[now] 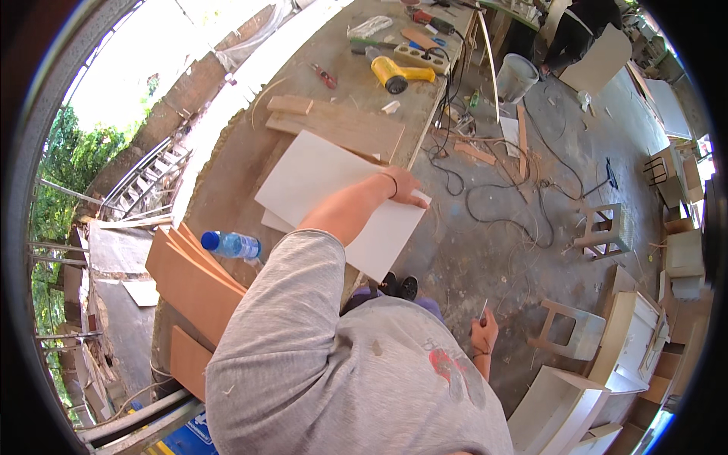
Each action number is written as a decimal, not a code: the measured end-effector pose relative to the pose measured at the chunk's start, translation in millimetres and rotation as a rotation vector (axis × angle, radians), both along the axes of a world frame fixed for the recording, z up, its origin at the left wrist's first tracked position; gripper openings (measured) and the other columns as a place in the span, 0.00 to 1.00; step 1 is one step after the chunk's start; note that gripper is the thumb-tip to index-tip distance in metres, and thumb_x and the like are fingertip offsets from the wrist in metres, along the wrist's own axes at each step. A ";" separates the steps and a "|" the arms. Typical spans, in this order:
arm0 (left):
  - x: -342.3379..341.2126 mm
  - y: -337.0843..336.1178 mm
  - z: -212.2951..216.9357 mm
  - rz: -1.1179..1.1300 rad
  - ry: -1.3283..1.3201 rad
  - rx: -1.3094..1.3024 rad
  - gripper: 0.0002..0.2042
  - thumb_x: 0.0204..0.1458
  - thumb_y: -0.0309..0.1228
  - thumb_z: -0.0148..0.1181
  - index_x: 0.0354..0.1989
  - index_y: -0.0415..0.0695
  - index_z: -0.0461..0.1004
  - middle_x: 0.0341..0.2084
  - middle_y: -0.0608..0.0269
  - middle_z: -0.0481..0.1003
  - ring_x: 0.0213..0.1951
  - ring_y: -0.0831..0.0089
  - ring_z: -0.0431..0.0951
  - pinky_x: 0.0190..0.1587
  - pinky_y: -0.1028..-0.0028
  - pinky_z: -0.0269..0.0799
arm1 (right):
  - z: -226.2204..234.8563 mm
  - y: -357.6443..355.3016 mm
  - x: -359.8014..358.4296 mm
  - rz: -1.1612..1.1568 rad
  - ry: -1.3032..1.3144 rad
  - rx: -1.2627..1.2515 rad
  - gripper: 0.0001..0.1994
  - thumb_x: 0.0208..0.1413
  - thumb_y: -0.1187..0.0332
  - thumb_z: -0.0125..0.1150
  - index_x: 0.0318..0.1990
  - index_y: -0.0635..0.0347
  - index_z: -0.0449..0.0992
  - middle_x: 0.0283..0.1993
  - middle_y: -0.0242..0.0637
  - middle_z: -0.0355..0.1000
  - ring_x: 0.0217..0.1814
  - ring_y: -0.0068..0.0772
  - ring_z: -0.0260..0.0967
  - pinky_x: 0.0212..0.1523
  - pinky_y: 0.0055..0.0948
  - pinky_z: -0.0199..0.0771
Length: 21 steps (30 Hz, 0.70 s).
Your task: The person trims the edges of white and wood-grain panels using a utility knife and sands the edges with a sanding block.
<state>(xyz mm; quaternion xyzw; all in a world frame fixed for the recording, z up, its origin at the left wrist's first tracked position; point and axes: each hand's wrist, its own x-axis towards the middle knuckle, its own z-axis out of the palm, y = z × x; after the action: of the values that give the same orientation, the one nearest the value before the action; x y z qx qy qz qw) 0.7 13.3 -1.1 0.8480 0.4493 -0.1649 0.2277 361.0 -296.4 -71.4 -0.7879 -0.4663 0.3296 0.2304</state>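
White panel (pixel 315 171) lies on the workbench (pixel 235 178), and one corner juts out past the bench's right edge! Left hand (pixel 403 188) is right there on the panel's right part, fingers bent and slightly apart at the border, thumb along the top; how firmly they grip, one cannot tell. Down to the panel's right, well apart from it, the right hand (pixel 485 334) has its fingers closed around a thin tool (pixel 484 308), tip pointing up. Under the panel's left side peeks a second sheet (pixel 276 221). Just beyond the panel, wood strips (pixel 356 129); farther beyond, a yellow heat gun (pixel 394 76). Left of the panel, a blue-capped bottle (pixel 231 245) beside brown boards (pixel 189 273). Off to its right, a stool (pixel 607 230) on the floor (pixel 455 250).
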 end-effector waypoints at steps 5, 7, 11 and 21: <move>13.3 20.4 10.8 0.053 -0.017 -0.081 0.43 0.52 0.71 0.33 0.48 0.42 0.77 0.48 0.47 0.76 0.52 0.50 0.74 0.54 0.58 0.68 | 13.7 -5.5 -1.7 -0.125 0.041 0.038 0.24 0.44 0.74 0.65 0.54 0.66 0.73 0.27 0.36 0.69 0.28 0.26 0.65 0.33 0.27 0.69; 20.1 34.4 20.4 0.162 0.028 -0.049 0.41 0.54 0.69 0.32 0.47 0.41 0.78 0.48 0.46 0.76 0.53 0.50 0.74 0.54 0.59 0.68 | 11.3 -1.1 11.6 -0.136 0.019 0.069 0.24 0.45 0.75 0.64 0.54 0.65 0.73 0.27 0.35 0.67 0.28 0.25 0.63 0.32 0.26 0.68; 3.0 62.0 23.5 0.549 -0.085 0.008 0.38 0.58 0.64 0.31 0.48 0.41 0.78 0.50 0.49 0.75 0.55 0.54 0.73 0.56 0.59 0.67 | 38.3 12.0 2.6 -0.190 0.023 0.128 0.23 0.45 0.79 0.62 0.53 0.61 0.74 0.24 0.23 0.59 0.25 0.17 0.54 0.27 0.21 0.59; -104.7 61.0 1.7 1.140 -0.099 0.125 0.39 0.58 0.64 0.28 0.52 0.44 0.75 0.54 0.48 0.72 0.58 0.53 0.70 0.57 0.57 0.66 | 30.6 44.8 -12.9 0.038 -0.153 0.341 0.24 0.48 0.79 0.61 0.56 0.59 0.72 0.30 0.25 0.65 0.28 0.18 0.59 0.34 0.19 0.67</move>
<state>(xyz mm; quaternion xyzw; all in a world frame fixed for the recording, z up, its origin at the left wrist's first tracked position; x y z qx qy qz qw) -104.0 74.2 0.6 0.4905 0.8330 0.0506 0.2507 348.1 -251.5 -40.8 -0.7515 -0.5462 0.1892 0.3181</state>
